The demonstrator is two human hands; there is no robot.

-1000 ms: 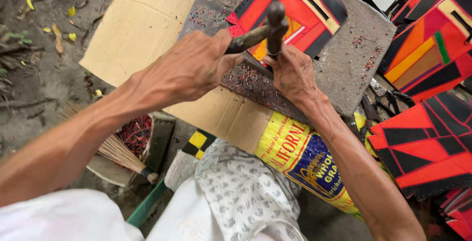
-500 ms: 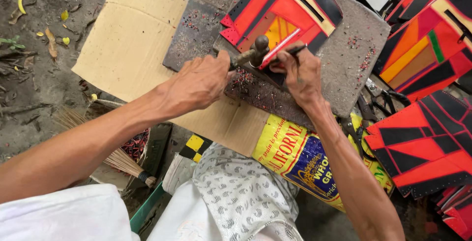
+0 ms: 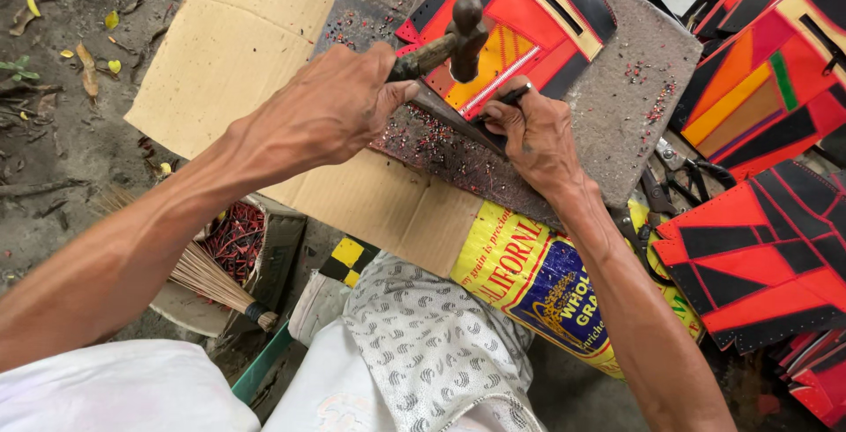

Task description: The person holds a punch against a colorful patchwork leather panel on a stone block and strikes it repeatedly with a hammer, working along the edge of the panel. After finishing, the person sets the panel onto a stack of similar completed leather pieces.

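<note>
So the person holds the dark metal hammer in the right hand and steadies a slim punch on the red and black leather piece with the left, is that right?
The hands are swapped. In the head view the left hand holds the dark metal hammer, and the right hand steadies the slim punch on the red and black leather piece.

Hammer (image 3: 456, 37): dark metal head, wooden handle, raised above punch. Punch (image 3: 504, 101): thin, dark, tip on red-orange-black patterned panel (image 3: 520, 18).
</note>
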